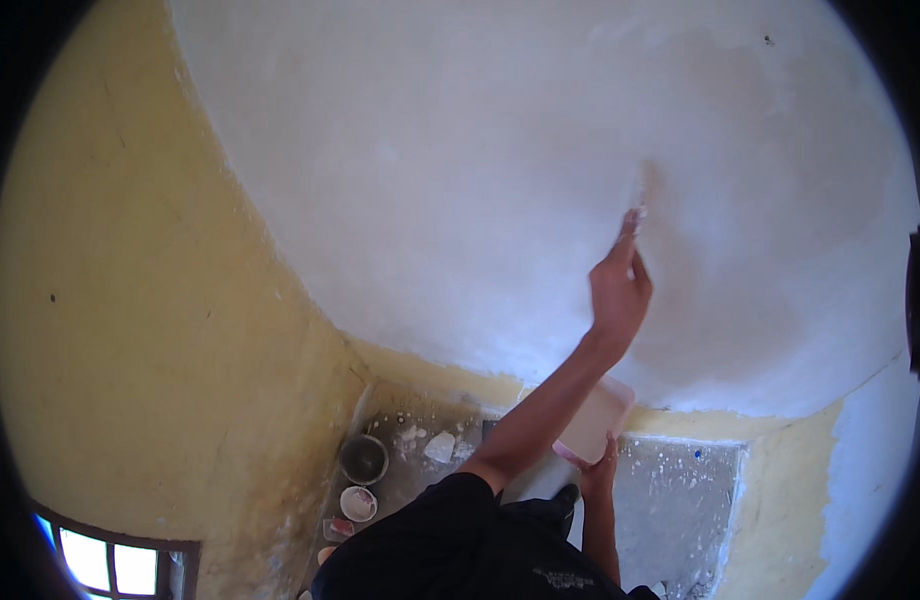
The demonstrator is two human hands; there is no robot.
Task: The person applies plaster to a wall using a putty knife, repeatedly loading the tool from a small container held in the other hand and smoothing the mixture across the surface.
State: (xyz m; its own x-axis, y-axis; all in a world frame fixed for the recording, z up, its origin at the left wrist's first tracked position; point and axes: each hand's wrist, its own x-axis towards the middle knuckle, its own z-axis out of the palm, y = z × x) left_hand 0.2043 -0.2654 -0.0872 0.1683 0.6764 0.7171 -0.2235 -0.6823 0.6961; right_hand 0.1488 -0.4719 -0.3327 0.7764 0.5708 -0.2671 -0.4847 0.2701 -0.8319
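Note:
My left hand (621, 290) is raised against the white-coated wall (460, 200), its fingers closed round a thin, white-smeared putty knife (641, 190). The blade is seen nearly edge-on and is blurred, lying at or close to the wall surface. Lower down, my right hand (601, 466) grips the near edge of a shallow pinkish tray (625, 392). Pale, smooth paste (594, 420) fills the tray. My left forearm passes beside the tray and covers part of its left side.
Yellow wall (140, 260) adjoins on the left, with a barred window (110, 565) low down. On the spattered floor (670, 500) stand a dark bucket (364, 459) and a white tub (358, 503), near a whitish lump (440, 447). A dark fixture (918, 300) is at the right rim.

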